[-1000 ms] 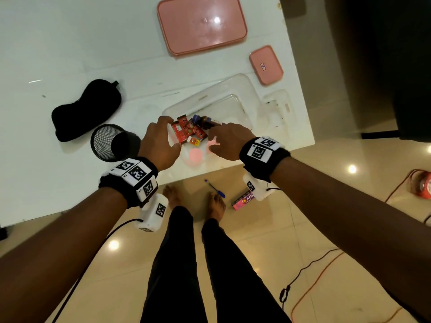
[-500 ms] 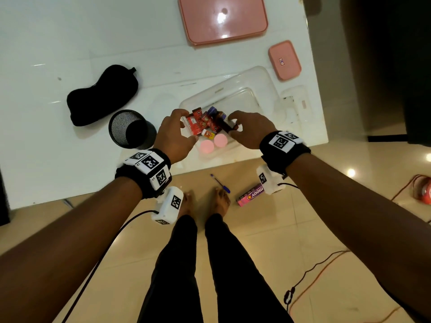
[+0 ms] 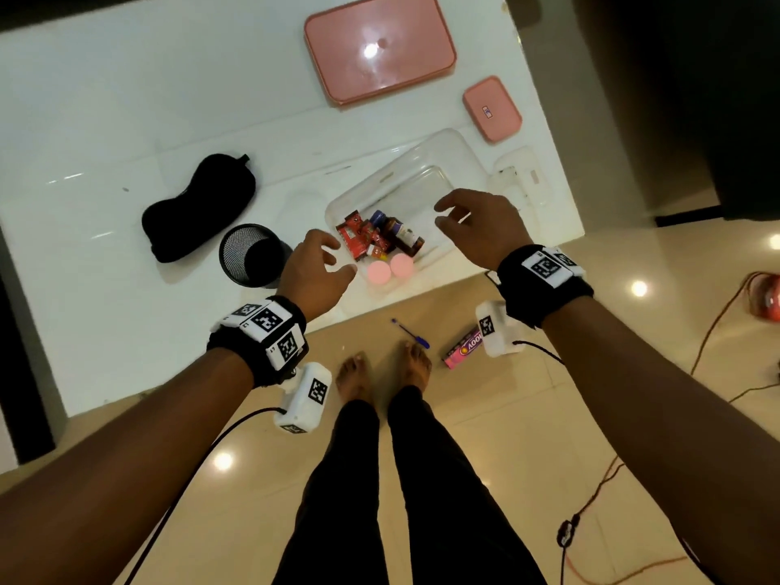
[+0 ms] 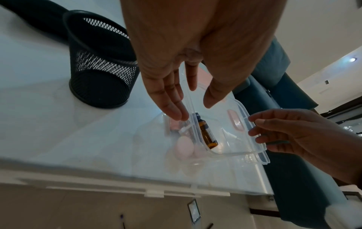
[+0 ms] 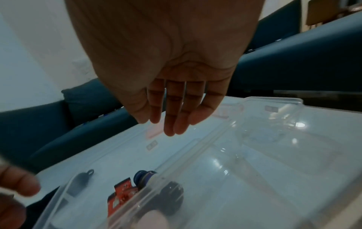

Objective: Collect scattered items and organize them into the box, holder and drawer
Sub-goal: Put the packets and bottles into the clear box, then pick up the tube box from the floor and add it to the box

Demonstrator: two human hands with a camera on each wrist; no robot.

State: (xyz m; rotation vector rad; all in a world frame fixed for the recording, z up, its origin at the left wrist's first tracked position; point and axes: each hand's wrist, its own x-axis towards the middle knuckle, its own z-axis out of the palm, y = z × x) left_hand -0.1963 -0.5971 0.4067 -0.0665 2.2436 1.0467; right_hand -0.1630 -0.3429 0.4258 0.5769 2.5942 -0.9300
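Observation:
A clear plastic box (image 3: 422, 162) stands near the table's front edge. Red packets (image 3: 353, 237) and brown bottles (image 3: 406, 237) lie piled in its near-left corner. Two pink round pieces (image 3: 378, 273) sit at its near end; I cannot tell whether they are inside. My left hand (image 3: 339, 257) hovers open just left of the pile and holds nothing. My right hand (image 3: 443, 214) hovers open over the box's right side, also empty. The left wrist view shows my left hand (image 4: 194, 108) above a brown bottle (image 4: 207, 133). In the right wrist view my right hand (image 5: 166, 124) hangs over the box (image 5: 274, 155).
A black mesh holder (image 3: 253, 255) stands left of the box, with a black pouch (image 3: 198, 206) behind it. Two pink lids (image 3: 380, 48) (image 3: 491, 107) and a small clear box (image 3: 523, 175) lie further back. On the floor by my feet lie a blue pen (image 3: 409, 333) and a pink carton (image 3: 462, 352).
Both hands have let go of the packets and bottles and drawn apart. The pile now lies in the box with no hand on it.

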